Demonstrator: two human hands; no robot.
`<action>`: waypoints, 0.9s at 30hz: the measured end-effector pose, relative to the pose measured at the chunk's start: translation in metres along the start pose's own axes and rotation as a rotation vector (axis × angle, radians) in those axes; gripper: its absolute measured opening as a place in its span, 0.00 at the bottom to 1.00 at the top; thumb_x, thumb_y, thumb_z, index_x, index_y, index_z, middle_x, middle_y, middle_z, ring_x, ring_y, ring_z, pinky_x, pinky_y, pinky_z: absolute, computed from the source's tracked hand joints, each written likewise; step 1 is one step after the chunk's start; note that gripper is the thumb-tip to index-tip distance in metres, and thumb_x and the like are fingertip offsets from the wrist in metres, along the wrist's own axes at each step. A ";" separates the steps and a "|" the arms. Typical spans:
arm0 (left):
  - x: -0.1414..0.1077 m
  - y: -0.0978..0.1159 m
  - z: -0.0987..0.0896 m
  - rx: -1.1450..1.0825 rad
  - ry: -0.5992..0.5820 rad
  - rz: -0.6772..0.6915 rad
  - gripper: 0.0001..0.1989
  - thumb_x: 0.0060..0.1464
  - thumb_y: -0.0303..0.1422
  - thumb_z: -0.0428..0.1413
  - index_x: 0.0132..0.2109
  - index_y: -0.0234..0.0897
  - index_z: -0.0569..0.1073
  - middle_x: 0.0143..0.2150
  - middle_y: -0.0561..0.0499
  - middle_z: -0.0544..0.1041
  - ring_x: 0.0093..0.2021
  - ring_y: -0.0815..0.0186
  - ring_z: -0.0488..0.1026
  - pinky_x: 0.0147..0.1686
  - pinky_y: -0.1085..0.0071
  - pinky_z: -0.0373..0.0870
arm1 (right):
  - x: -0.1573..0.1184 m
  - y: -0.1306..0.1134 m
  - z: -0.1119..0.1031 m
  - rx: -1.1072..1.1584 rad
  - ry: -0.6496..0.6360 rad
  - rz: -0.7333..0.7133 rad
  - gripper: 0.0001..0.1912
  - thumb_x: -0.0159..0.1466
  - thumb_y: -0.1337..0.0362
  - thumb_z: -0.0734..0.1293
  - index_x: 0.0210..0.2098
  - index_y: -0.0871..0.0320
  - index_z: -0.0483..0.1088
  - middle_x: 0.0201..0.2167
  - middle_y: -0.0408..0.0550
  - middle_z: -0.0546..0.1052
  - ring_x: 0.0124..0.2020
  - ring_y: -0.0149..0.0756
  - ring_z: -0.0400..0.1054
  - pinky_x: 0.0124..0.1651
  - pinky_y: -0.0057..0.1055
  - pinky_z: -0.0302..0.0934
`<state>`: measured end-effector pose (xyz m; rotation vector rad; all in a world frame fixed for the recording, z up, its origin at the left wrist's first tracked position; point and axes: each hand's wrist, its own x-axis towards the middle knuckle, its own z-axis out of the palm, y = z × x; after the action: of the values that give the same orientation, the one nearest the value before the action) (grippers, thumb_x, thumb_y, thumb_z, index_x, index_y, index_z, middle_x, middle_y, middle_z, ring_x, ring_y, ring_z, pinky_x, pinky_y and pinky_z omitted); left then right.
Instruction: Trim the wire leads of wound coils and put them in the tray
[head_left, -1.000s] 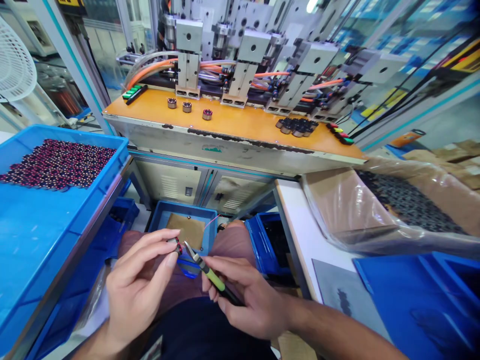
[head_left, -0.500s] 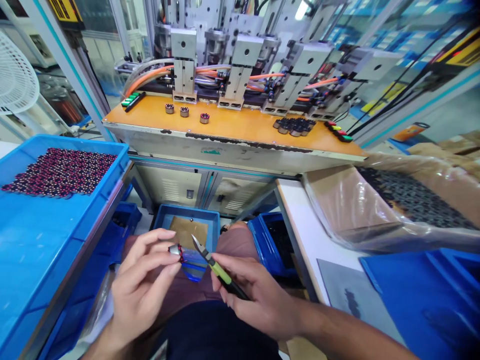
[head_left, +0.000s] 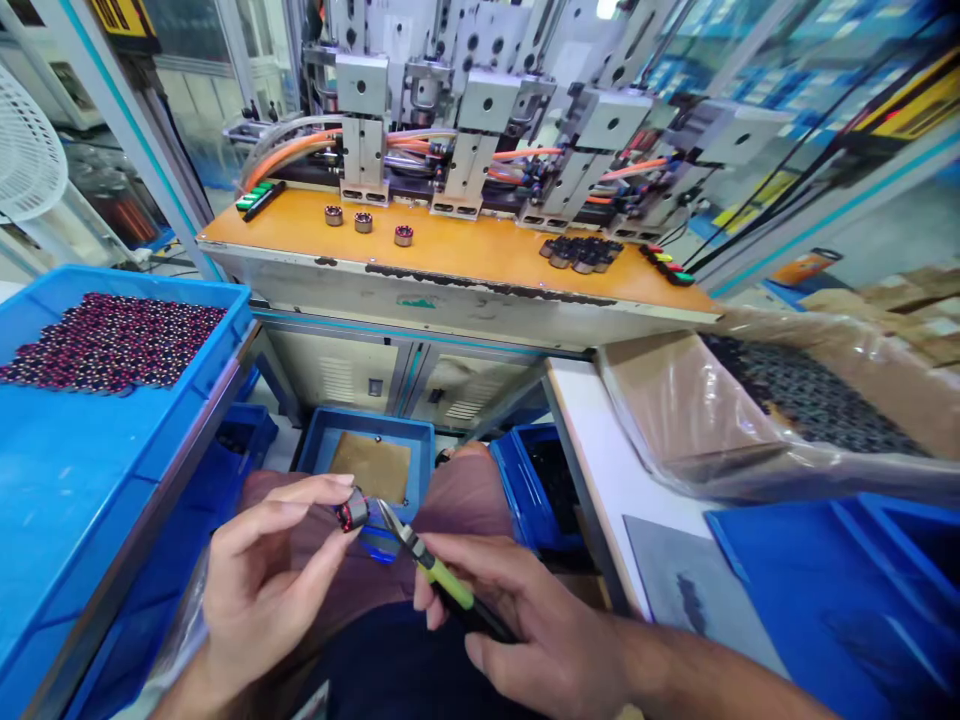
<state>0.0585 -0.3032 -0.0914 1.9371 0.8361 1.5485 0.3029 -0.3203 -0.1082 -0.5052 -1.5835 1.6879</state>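
Between the thumb and fingers of my left hand [head_left: 274, 565] is a small round metal part [head_left: 352, 510] with red and black inside it. My right hand [head_left: 517, 610] is wrapped round green-and-black cutting pliers [head_left: 450, 583], whose pointed jaws are just right of the part. Whether the jaws touch it cannot be made out. Below both hands, between the knees, a blue tray [head_left: 319, 440] holds a brown sheet [head_left: 371, 465] with a few tiny bits on it.
At left, a blue bin [head_left: 97, 450] holds many similar parts. Ahead, an orange ledge [head_left: 465, 250] carries three single parts and a dark cluster [head_left: 581, 253] under machine fixtures. At right are a plastic-lined box [head_left: 660, 410] and a white table edge [head_left: 592, 450].
The part in my left hand has turned, so its red-and-black side shows more. My right hand has brought the pliers slightly closer to it. The whole view has shifted a little.
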 end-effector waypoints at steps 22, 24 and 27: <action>-0.008 -0.002 -0.001 -0.038 -0.011 -0.074 0.39 0.42 0.03 0.56 0.59 0.36 0.67 0.52 0.44 0.79 0.52 0.53 0.78 0.53 0.49 0.78 | 0.007 0.002 0.003 0.162 -0.060 0.125 0.21 0.54 0.76 0.62 0.47 0.59 0.70 0.37 0.47 0.70 0.33 0.30 0.66 0.37 0.32 0.63; -0.009 -0.002 -0.001 -0.036 0.003 -0.090 0.38 0.43 0.04 0.57 0.58 0.37 0.67 0.52 0.45 0.80 0.52 0.53 0.78 0.53 0.49 0.78 | 0.009 0.001 0.002 0.155 -0.055 0.173 0.19 0.52 0.76 0.62 0.44 0.60 0.69 0.35 0.45 0.70 0.31 0.29 0.66 0.35 0.30 0.61; -0.010 -0.001 0.001 -0.017 0.019 -0.115 0.37 0.43 0.05 0.57 0.58 0.38 0.68 0.51 0.46 0.80 0.51 0.55 0.79 0.53 0.50 0.78 | 0.013 -0.002 0.003 0.057 -0.051 0.249 0.14 0.52 0.77 0.62 0.37 0.60 0.68 0.28 0.41 0.68 0.27 0.26 0.62 0.30 0.27 0.55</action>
<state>0.0582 -0.3095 -0.0990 1.8318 0.9230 1.5040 0.2936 -0.3128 -0.1031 -0.6575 -1.5548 1.9394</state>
